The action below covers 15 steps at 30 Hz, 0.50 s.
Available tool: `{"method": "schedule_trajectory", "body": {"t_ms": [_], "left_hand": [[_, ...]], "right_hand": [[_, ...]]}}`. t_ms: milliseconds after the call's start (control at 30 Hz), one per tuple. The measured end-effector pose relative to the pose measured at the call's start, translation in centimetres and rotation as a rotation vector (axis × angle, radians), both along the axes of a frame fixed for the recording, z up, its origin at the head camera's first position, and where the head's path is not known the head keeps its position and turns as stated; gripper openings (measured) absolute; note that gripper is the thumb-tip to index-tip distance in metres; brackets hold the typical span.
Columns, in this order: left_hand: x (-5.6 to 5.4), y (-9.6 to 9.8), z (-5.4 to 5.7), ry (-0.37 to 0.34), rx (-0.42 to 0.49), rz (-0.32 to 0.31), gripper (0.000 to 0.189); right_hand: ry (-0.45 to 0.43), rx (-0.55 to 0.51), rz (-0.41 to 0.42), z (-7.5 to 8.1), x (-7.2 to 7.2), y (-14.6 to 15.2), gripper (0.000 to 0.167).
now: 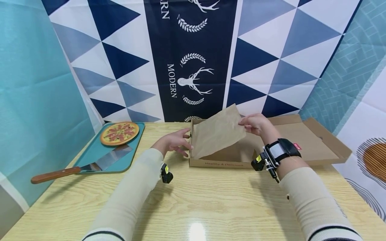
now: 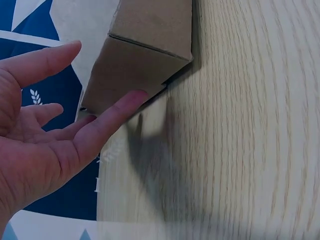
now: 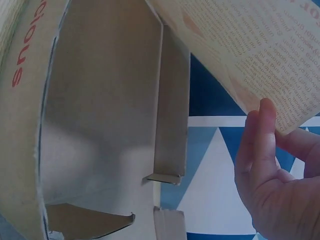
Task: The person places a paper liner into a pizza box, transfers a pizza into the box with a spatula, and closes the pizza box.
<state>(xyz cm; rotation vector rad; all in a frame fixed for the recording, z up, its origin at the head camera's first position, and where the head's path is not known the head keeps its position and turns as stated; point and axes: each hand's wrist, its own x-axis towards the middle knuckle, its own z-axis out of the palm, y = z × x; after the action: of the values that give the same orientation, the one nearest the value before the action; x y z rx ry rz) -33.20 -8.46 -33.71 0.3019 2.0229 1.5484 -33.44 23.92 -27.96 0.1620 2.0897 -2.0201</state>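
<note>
My right hand (image 1: 254,123) pinches the right edge of a sheet of brown paper (image 1: 219,132). The sheet slants up out of an open cardboard pizza box (image 1: 215,164), its lower left end inside by the left wall. In the right wrist view, thumb and fingers close on one corner of the paper (image 3: 280,65), whose underside carries print. My left hand (image 1: 176,142) is at the box's left side, fingers spread and mostly straight. The left wrist view has one fingertip right at the box's outer wall (image 2: 135,67).
The box's lid (image 1: 304,140) lies folded back to the right. On the left, a teal tray (image 1: 93,152) carries a pizza (image 1: 119,133) and a wooden-handled pizza server (image 1: 99,164), its handle jutting past the tray's edge. A patterned cloth (image 1: 193,43) hangs behind the table.
</note>
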Motion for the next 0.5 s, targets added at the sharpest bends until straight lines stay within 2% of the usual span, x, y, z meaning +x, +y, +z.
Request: {"method": "schedule_trajectory", "body": {"t_ms": [267,500], "left_hand": [[-0.05,0.52,-0.14,-0.03,0.015,0.04,0.1],[-0.01,0.72,-0.26,-0.007,-0.006,0.013,0.09]], "right_hand": [[-0.013,0.062,0.039,-0.65,-0.35,-0.46,0.028],[-0.015,0.201,0.04,-0.9,-0.88,-0.88,0.033]]}}
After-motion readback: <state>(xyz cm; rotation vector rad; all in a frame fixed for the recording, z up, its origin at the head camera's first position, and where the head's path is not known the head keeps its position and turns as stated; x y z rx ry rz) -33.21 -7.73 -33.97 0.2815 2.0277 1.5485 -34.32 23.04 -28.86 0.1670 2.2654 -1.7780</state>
